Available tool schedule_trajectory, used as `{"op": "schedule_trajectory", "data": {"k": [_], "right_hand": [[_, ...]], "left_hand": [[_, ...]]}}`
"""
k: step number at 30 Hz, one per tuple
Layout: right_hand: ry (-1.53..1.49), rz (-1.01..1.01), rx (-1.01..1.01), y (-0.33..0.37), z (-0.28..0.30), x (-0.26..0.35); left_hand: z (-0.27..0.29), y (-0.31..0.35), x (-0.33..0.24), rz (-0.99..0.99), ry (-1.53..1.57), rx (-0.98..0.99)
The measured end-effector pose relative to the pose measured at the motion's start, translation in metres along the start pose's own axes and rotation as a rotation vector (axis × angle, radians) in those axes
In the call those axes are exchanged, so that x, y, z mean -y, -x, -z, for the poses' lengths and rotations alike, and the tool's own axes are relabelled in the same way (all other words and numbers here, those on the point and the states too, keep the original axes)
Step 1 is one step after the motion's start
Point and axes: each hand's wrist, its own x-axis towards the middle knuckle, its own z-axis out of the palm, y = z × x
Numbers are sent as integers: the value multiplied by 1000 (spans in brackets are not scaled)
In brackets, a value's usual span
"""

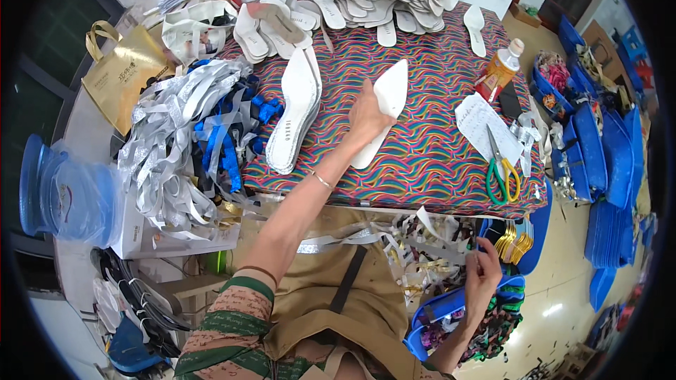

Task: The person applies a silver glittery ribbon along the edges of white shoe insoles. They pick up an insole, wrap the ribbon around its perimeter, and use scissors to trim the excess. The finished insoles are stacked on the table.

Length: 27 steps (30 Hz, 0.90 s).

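Note:
On the patterned tablecloth [338, 98], my left hand [370, 118] is closed over the edge of a white shoe insole [394, 86], pointed at its far end. A neat stack of white insoles [289, 116] lies to the left of it. Lower right, in front of the table edge, the fingers of my right hand [482, 269] pinch the end of a silver-grey ribbon strip [440, 250]. Another glittery silver strip [320, 243] lies across my brown apron [303, 288].
A heap of silver ribbons [169, 134] covers the table's left side. Piled insoles [359, 0] fill the back. Scissors [501, 172], a paper sheet [482, 127] and a drink bottle [501, 67] sit at right. Blue bins [588, 148] stand on the floor beyond.

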Motion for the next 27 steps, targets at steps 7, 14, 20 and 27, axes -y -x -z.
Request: {"op": "schedule_trajectory", "data": {"k": [7, 14, 20, 27], "right_hand": [[-825, -84, -57, -21, -33, 53], [-799, 161, 153, -45, -84, 108], [-731, 176, 201, -34, -92, 115], [-743, 143, 253, -29, -83, 121]], "left_hand": [[47, 77, -16, 356, 1055, 606], [87, 174, -43, 455, 1225, 369], [97, 199, -48, 328, 1123, 324], [103, 205, -48, 290, 1066, 358]]}}
